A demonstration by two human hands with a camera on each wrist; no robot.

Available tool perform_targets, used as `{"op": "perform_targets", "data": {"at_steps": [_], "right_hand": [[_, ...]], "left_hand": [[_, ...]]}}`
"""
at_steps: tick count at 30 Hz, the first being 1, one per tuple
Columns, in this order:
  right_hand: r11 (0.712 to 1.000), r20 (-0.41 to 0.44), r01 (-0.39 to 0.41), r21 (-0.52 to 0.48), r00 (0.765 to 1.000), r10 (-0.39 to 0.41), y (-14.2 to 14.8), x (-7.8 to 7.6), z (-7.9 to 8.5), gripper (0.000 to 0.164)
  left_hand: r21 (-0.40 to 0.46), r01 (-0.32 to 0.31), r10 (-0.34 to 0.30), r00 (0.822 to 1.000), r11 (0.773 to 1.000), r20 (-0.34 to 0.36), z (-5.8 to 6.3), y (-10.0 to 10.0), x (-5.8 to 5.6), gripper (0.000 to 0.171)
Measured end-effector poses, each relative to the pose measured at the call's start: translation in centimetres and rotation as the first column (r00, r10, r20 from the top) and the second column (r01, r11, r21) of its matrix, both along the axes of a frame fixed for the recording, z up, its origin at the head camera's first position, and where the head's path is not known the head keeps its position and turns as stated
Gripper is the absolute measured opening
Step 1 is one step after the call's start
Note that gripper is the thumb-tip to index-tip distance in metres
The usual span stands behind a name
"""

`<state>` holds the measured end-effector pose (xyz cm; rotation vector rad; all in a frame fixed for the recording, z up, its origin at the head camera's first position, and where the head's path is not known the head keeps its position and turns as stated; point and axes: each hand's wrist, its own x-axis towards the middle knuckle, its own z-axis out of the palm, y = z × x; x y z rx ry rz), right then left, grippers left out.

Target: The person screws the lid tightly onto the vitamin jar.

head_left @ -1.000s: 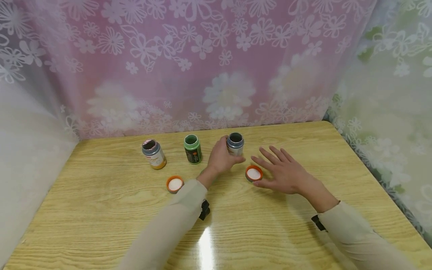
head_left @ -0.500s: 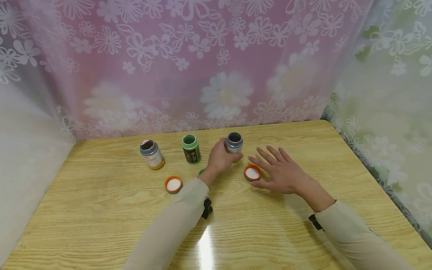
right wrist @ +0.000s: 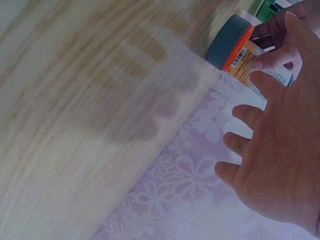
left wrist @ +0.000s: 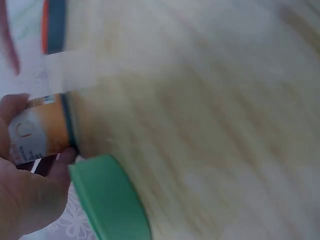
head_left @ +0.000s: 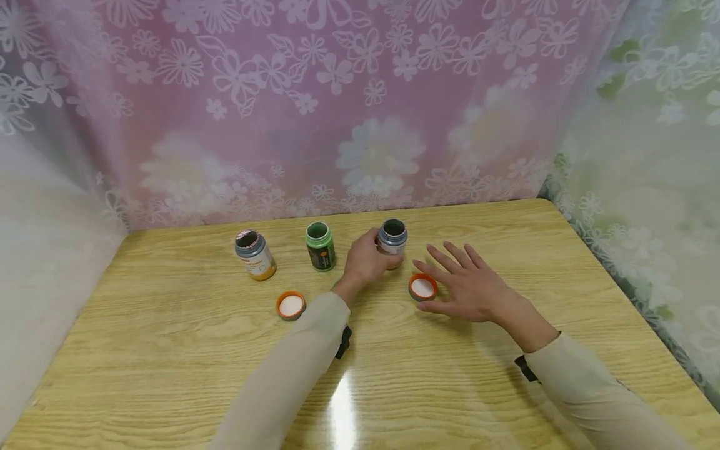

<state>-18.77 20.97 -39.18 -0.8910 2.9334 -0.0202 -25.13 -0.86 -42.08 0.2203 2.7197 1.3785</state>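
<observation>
My left hand (head_left: 364, 259) grips an uncapped jar (head_left: 392, 242) with a grey neck and an orange-and-white label (left wrist: 37, 127), thumb on one side and fingers on the other. The jar stands upright on the table. Beside it, my right hand (head_left: 469, 287) is spread with straight fingers and holds nothing. Close to its thumb and fingertips lies a grey-and-orange lid (head_left: 423, 287), white inside facing up. The left wrist view shows a green lid (left wrist: 110, 200) near my left hand; my left arm mostly hides it in the head view.
An uncapped green jar (head_left: 320, 246) stands left of my left hand. Farther left is another open jar (head_left: 255, 255) with a grey neck and orange base. A second orange-rimmed lid (head_left: 290, 305) lies beside my left sleeve. A floral curtain (head_left: 360, 112) hangs behind the wooden table (head_left: 169, 350).
</observation>
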Motion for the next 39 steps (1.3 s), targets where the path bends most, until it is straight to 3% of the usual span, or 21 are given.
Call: {"op": "perform_targets", "data": {"at_steps": [12, 19, 32, 39], "right_hand": [[0.998, 0.032, -0.054, -0.008, 0.998, 0.055, -1.0, -0.3, 0.0, 0.073], [0.984, 0.038, -0.159, -0.082, 0.986, 0.163, -1.4, -0.6, -0.3, 0.061], [0.955, 0.146, -0.185, -0.231, 0.964, 0.222, -1.7, -1.3, -0.5, 0.049], [0.94, 0.122, -0.238, -0.243, 0.954, 0.273, -2.0, -1.7, -0.7, 0.04]], "left_hand": [[0.002, 0.002, -0.002, 1.0, 1.0, -0.01, -0.1, 0.0, 0.0, 0.059], [0.006, 0.0, 0.0, 1.0, 1.0, -0.011, -0.1, -0.1, -0.1, 0.055], [0.02, 0.01, -0.01, 1.0, 1.0, 0.008, -0.3, 0.1, -0.2, 0.054], [0.032, 0.002, -0.002, 1.0, 0.999, 0.015, -0.4, -0.2, -0.2, 0.053]]}}
